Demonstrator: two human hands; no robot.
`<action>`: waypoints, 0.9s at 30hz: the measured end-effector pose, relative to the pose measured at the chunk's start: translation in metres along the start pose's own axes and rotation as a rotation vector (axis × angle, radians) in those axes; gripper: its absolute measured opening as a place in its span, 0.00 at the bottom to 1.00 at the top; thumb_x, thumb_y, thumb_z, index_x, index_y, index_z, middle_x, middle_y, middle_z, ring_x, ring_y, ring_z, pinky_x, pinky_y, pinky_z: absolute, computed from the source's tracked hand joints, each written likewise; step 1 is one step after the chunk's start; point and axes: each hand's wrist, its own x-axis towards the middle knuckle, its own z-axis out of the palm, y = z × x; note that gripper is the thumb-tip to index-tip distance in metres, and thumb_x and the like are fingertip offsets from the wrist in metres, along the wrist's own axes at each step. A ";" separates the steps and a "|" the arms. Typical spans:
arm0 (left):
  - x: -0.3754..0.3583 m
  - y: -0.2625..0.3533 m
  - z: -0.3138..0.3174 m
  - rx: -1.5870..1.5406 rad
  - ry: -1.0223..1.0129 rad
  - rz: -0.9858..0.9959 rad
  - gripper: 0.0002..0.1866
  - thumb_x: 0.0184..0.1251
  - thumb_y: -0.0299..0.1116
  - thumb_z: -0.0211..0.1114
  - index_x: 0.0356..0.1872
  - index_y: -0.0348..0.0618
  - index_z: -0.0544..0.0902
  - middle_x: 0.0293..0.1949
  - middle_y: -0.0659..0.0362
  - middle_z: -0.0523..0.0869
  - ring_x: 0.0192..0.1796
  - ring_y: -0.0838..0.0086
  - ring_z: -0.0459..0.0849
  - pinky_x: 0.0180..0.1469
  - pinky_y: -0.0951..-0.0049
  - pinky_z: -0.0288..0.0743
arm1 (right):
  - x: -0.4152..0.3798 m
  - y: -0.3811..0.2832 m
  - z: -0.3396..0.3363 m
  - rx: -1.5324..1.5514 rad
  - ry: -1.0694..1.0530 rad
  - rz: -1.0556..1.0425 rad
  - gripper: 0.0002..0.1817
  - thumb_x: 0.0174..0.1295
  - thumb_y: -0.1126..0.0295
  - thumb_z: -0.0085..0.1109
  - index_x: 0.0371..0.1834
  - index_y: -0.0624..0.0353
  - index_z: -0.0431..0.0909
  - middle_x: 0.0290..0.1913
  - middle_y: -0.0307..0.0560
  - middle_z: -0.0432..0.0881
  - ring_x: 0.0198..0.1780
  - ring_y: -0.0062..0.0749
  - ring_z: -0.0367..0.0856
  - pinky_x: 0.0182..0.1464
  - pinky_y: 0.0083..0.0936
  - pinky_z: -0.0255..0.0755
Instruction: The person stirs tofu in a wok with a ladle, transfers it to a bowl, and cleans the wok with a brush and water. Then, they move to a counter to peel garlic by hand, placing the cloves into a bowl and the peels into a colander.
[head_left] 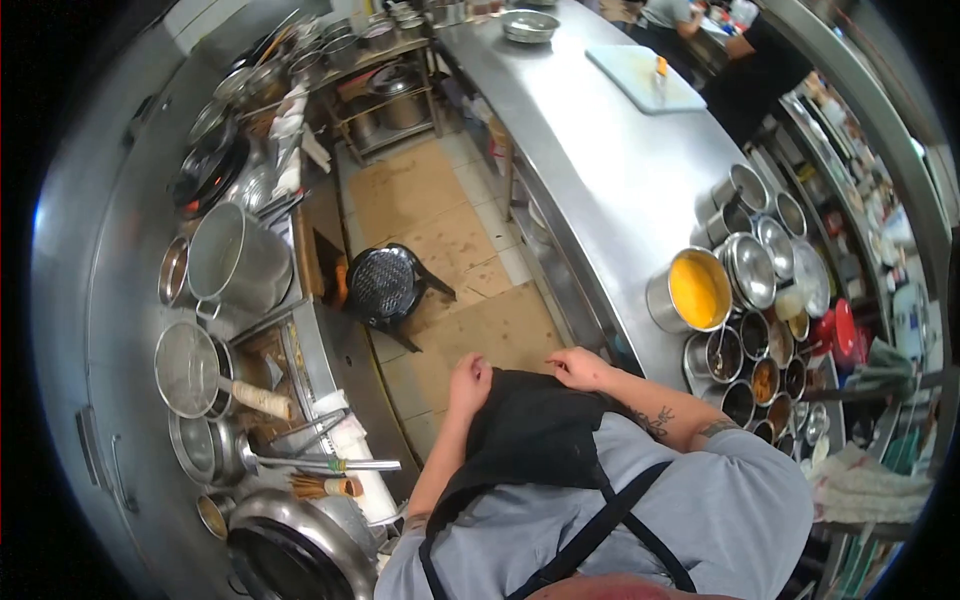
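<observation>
Both hands are in front of my black apron, one at each side of its far edge. My left hand is curled closed beside the apron's left border. My right hand has its fingers bent inward near the right border. Whether either hand grips the cloth is hidden. Past them on the floor stands a black stool with a patterned seat.
A steel counter runs along the right, bearing a cutting board, a pot of orange-yellow liquid and several small containers. Cookware, including a tall pot, lines the left. Cardboard covers floor tiles. Other people work at the far right.
</observation>
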 end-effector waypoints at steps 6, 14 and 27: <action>0.014 0.071 0.018 -0.028 -0.073 0.290 0.06 0.61 0.30 0.67 0.32 0.39 0.82 0.21 0.58 0.76 0.23 0.66 0.73 0.28 0.66 0.68 | -0.041 0.006 0.008 0.111 0.256 0.127 0.15 0.64 0.60 0.60 0.30 0.62 0.83 0.29 0.59 0.83 0.32 0.55 0.83 0.38 0.42 0.76; -0.041 0.029 0.007 -0.183 -0.049 -0.040 0.10 0.66 0.34 0.68 0.30 0.38 0.81 0.13 0.63 0.67 0.17 0.80 0.62 0.22 0.73 0.59 | -0.020 -0.019 0.009 0.070 0.240 0.049 0.27 0.66 0.58 0.61 0.12 0.63 0.70 0.11 0.54 0.70 0.14 0.46 0.69 0.22 0.38 0.64; -0.129 0.009 -0.022 -0.253 0.360 -0.378 0.10 0.68 0.32 0.66 0.28 0.38 0.79 0.16 0.65 0.72 0.21 0.84 0.68 0.24 0.77 0.62 | 0.070 -0.074 0.045 -0.008 -0.363 -0.286 0.27 0.69 0.54 0.54 0.14 0.59 0.72 0.17 0.54 0.76 0.22 0.54 0.77 0.28 0.43 0.71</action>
